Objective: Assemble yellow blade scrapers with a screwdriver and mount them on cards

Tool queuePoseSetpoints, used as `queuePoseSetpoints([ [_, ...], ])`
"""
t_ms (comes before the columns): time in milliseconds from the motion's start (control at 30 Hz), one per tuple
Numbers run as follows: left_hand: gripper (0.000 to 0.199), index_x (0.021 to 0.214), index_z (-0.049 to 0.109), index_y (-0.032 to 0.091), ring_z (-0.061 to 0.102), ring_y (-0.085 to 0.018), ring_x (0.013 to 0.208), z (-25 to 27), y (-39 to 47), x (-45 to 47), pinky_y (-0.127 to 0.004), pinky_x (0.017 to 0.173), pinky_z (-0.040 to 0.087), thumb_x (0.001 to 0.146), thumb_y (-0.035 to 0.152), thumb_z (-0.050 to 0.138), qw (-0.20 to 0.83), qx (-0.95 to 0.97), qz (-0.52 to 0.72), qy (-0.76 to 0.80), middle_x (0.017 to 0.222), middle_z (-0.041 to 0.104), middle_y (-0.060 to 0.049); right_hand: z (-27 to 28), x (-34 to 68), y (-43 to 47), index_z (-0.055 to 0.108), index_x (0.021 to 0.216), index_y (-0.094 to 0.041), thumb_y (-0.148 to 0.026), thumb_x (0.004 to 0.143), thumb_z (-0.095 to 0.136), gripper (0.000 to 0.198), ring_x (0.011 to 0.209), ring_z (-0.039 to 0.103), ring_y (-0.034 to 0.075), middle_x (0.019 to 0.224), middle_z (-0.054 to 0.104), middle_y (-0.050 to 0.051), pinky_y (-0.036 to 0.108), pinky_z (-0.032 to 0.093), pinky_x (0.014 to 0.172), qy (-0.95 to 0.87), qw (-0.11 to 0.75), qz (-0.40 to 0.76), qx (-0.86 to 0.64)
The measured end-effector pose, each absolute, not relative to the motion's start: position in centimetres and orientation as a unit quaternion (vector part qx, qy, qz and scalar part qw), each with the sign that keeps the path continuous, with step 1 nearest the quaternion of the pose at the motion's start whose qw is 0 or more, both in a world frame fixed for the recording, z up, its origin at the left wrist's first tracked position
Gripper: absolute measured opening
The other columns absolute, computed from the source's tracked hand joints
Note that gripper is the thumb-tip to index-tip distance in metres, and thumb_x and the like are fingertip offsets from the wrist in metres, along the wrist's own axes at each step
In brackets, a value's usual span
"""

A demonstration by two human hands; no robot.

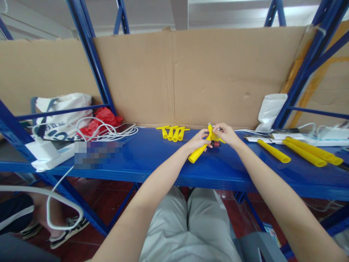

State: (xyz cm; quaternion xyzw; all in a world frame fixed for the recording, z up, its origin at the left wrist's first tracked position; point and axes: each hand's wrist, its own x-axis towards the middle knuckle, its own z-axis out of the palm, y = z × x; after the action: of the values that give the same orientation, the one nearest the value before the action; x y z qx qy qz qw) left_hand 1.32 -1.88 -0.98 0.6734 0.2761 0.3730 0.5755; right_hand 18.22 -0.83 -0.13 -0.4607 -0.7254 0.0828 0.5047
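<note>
My left hand (200, 139) is wrapped around a hollow yellow tube (196, 154), its open end pointing down toward me. A flat yellow crosspiece and a small metallic bit show at the tube's far end. Against that far end, my right hand (225, 133) has thumb and fingers pinched together; what is between them is too small to make out. Just under the hands is a dark red and black object (216, 144), perhaps a tool handle, partly covered by fingers.
Several yellow T-shaped pieces (175, 133) lie by the cardboard wall (212, 76). More yellow tubes (274, 151) rest on the right of the blue shelf (152, 160). At left are white cables (109, 134), a power strip (54, 160) and a cloth bag (68, 103). Another person's legs show lower left.
</note>
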Motion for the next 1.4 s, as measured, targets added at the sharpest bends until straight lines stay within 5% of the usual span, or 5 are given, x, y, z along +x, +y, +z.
queuePoseSetpoints([
  [500,0.052,0.117,0.044,0.020,0.062,-0.008,0.055,-0.9,-1.9,1.4,-0.018,0.044,0.042,0.072,-0.004,0.055,0.593,0.657,0.386,0.260,0.113,0.057,-0.009,-0.3,18.1,-0.4,0.056,0.066,-0.020,-0.027,0.072,0.055,0.009,0.090,0.058,0.021,0.084,0.065,0.005,0.038,0.045,0.082,-0.733,0.530,0.022,-0.426],
  [1000,0.053,0.118,0.047,0.021,0.063,-0.010,0.060,-1.1,-1.4,1.1,-0.018,0.047,0.043,0.072,-0.002,0.058,0.623,0.640,0.391,0.221,0.111,0.059,-0.009,-0.5,17.8,-0.9,0.053,0.084,-0.022,-0.058,0.061,0.069,0.045,0.077,0.061,0.017,0.085,0.065,0.004,0.033,0.050,0.072,-0.670,0.552,0.273,-0.416],
  [1400,0.050,0.114,0.049,0.020,0.062,-0.009,0.057,-0.7,-1.9,1.0,-0.018,0.046,0.042,0.071,-0.001,0.062,0.644,0.611,0.405,0.220,0.103,0.061,-0.007,-1.2,18.0,0.2,0.053,0.081,-0.021,-0.059,0.070,0.061,0.040,0.080,0.062,0.020,0.086,0.066,0.008,0.040,0.050,0.078,-0.690,0.542,0.164,-0.451],
])
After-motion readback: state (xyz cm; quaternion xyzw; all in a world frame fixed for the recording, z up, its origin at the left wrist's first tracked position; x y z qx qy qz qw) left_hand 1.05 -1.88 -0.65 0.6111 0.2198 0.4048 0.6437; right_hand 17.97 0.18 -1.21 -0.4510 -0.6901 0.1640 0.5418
